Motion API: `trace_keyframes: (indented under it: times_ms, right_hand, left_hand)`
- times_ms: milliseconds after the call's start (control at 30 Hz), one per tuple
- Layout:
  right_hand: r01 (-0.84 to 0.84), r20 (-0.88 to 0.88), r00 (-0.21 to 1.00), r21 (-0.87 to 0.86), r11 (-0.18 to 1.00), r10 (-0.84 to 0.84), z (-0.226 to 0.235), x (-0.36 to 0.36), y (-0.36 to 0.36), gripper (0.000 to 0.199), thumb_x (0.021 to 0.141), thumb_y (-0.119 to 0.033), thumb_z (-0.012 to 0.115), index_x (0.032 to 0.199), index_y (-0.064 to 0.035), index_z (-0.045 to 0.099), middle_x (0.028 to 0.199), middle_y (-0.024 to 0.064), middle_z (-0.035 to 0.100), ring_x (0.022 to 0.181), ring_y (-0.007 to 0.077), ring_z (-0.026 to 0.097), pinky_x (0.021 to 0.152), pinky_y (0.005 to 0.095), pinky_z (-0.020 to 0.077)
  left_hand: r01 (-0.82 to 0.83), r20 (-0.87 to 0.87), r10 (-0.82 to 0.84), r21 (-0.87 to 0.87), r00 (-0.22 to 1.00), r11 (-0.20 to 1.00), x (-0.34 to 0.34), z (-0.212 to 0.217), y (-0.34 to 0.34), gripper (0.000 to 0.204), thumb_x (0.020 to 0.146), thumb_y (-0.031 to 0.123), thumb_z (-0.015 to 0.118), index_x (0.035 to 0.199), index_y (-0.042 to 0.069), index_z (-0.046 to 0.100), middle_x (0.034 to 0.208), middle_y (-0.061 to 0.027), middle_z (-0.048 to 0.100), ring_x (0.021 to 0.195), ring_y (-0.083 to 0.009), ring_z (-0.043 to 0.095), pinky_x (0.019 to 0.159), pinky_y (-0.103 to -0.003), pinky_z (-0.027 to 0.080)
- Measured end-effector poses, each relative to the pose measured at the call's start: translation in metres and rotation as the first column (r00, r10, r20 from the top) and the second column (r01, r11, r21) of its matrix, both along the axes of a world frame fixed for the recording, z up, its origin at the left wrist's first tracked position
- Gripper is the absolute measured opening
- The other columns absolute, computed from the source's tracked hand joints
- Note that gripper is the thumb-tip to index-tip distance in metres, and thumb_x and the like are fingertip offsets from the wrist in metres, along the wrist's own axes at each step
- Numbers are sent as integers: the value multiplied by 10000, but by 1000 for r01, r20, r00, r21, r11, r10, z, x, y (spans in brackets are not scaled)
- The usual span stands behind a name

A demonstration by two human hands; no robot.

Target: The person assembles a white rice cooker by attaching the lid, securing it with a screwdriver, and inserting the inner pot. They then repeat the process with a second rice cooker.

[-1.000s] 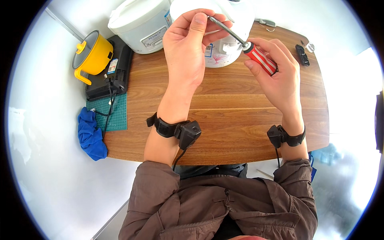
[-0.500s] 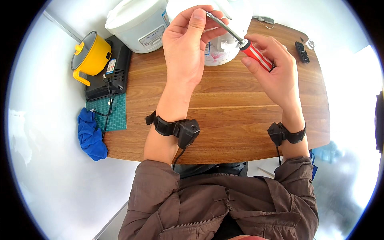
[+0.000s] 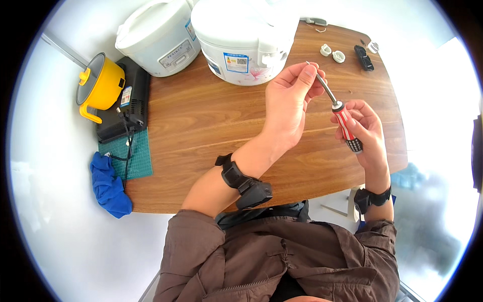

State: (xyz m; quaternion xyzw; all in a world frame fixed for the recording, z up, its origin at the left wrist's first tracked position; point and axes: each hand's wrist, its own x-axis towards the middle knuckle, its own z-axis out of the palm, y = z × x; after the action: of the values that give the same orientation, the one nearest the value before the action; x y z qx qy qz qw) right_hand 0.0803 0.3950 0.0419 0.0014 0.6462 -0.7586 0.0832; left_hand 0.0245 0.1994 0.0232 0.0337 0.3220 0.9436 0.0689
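A screwdriver (image 3: 344,121) with a red, white and black handle and a metal shaft is held above the right part of the wooden table, its tip pointing up and left. My right hand (image 3: 368,132) is closed round the handle. With thumb and fingers my left hand (image 3: 294,98) pinches the shaft near its tip; whether a small piece sits at the tip is too small to tell. Both wrists carry black strapped devices. Beyond my left hand stands a white rice cooker (image 3: 246,43) with a blue-edged label and a pink flower print.
A second white rice cooker (image 3: 160,40) stands left of it. At the left are a black appliance (image 3: 137,98), a yellow pot (image 3: 108,83), a green cutting mat (image 3: 142,156) and a blue cloth (image 3: 108,186). Two small white parts (image 3: 338,56) and a black part (image 3: 364,58) lie far right.
Both hands and the screwdriver have come nearer and lower, my left hand also moving right. The screwdriver is steeper now. My view has shifted, and the small white parts have come into sight.
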Motion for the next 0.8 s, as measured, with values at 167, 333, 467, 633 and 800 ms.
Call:
trace_keyframes:
  times_ms: [167,333,467,633,800]
  right_hand:
    - [101,-3,995,-234,967,-105,-21,38,-8,578,878,-30,729,1399,6,482,1265,153,648,879,161,690,743,246,554]
    - [329,-221,935,244,912,-277,-43,48,-35,481,900,45,688,1360,10,554,1180,94,641,1072,152,632,865,265,538]
    - [453,-511,830,385,804,-223,-43,39,-48,447,862,45,723,1290,-3,606,1171,92,656,1047,199,643,954,327,504]
    - [506,-638,762,474,721,-114,-33,30,-54,458,833,47,738,1272,-26,629,1164,129,660,1034,250,664,923,338,521]
    - [534,-672,736,500,681,-84,-29,27,-58,450,829,42,746,1260,-35,640,1156,135,659,1025,275,674,898,353,539]
  left_hand:
    - [-77,132,81,-38,988,996,-8,-18,2,153,1030,179,668,1091,42,702,1027,-56,709,922,-131,652,840,-266,540]
    - [-28,134,22,39,991,999,-12,-18,-5,181,1025,205,678,1118,50,681,1031,-35,703,914,-128,651,831,-263,536]
    - [-6,127,-1,59,992,998,-19,-16,-10,200,1019,225,683,1140,67,673,1036,-26,704,914,-127,653,822,-265,538]
    - [-24,143,18,41,990,999,-25,-16,-15,206,1023,238,671,1149,76,676,1061,-25,715,922,-134,659,809,-273,545]
    - [-37,142,33,29,989,999,-26,-15,-17,222,1026,259,670,1152,77,684,1081,-29,729,925,-145,670,805,-280,551]
